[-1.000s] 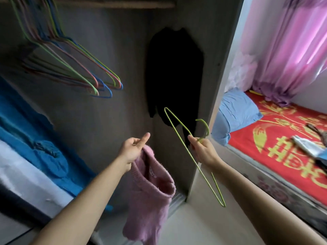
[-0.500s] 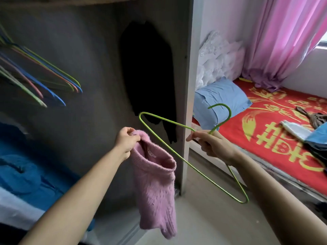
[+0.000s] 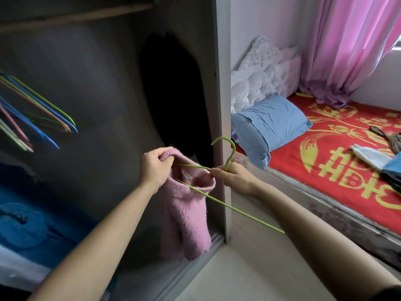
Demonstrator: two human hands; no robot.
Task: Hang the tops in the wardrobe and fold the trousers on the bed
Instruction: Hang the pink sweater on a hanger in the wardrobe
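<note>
A pink knitted top hangs from my left hand, which grips its collar in front of the open wardrobe. My right hand pinches a green wire hanger just below its hook. One arm of the hanger reaches into the neck opening of the top; the other arm slants down to the right, below my forearm. On the red bed at the right lie several loose garments.
Several coloured empty hangers hang at the left on the wardrobe rail. A black garment hangs by the wardrobe's side panel. Blue fabric lies low inside. A blue pillow and pink curtain are by the bed.
My right hand has brought the hanger left and tipped it flatter, and one arm has entered the top's neck. My left hand has closed round the collar. My view has turned right.
</note>
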